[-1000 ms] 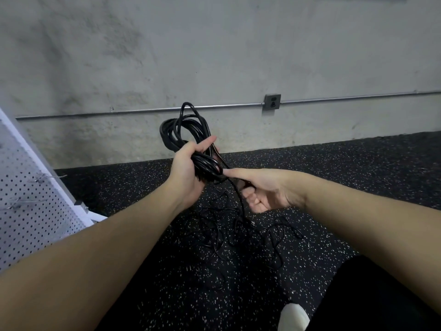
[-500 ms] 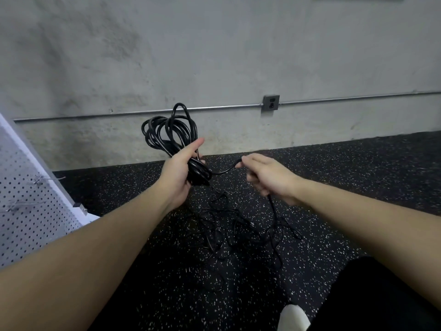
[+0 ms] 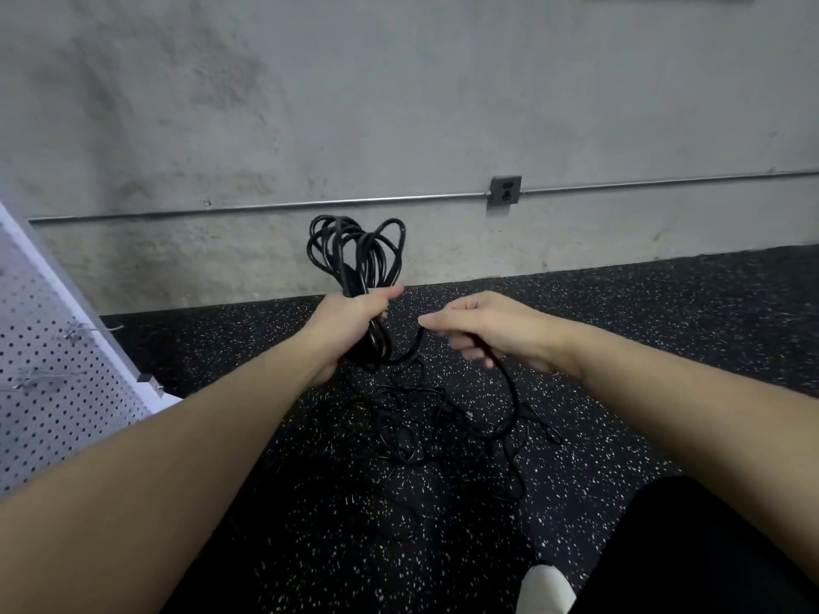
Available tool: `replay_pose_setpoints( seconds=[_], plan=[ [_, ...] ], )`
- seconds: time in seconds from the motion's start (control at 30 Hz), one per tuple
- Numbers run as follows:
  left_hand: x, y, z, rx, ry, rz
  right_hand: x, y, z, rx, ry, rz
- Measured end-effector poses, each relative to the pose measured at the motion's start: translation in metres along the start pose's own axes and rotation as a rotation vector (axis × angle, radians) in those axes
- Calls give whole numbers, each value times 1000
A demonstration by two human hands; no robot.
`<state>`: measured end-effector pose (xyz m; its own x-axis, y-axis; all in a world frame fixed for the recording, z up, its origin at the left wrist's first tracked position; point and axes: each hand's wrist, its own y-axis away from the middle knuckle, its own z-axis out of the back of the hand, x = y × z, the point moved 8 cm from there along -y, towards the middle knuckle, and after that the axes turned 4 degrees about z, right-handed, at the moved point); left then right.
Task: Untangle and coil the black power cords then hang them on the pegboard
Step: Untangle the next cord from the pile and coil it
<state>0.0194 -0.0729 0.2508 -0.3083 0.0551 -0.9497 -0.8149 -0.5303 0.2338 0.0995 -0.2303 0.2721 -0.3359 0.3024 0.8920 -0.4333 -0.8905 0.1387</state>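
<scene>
One coil (image 3: 354,254) partly wound; nothing hung on the pegboard (image 3: 48,365) yet.
Our left hand (image 3: 350,321) grips the coil, our right hand (image 3: 487,330) pinches the loose cord (image 3: 509,383); a tangle (image 3: 443,432) is left on the floor.

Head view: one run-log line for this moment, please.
phase: coiling | left hand: grips cord coil | right hand: pinches loose cord | tangle: on floor | pegboard: no cord seen

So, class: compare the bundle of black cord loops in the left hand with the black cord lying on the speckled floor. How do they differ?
The bundle of black cord loops is gathered into neat loops, while the black cord on the floor sprawls in a loose tangle. The bundle is held up, gripped by the left hand; the tangle rests on the speckled black floor. A strand between them runs through the right hand. Both are thin black cable.
</scene>
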Motion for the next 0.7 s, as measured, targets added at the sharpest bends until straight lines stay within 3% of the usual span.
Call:
replay_pose_setpoints(
  seconds=[0.1,0.2,0.33,0.4,0.53,0.63,0.7],
  plan=[
    [-1,2,-3,28,-158,-45,-1,4,-3,78,76,24],
    [3,2,-5,59,-220,-37,8,6,5,-75,318,134],
    [0,13,-20,137,-220,-23,11,5,34,-370,350,183],
    [-2,15,-30,183,-262,-56,9,2,40,-431,362,143],
    [-4,11,-48,242,-390,-123,9,-2,23,-288,83,80],
    [8,1,-37,131,-452,-86,9,5,7,-27,-14,21],
    [13,-2,-25,66,-444,-22,5,8,6,28,-81,-23]
  ],
)
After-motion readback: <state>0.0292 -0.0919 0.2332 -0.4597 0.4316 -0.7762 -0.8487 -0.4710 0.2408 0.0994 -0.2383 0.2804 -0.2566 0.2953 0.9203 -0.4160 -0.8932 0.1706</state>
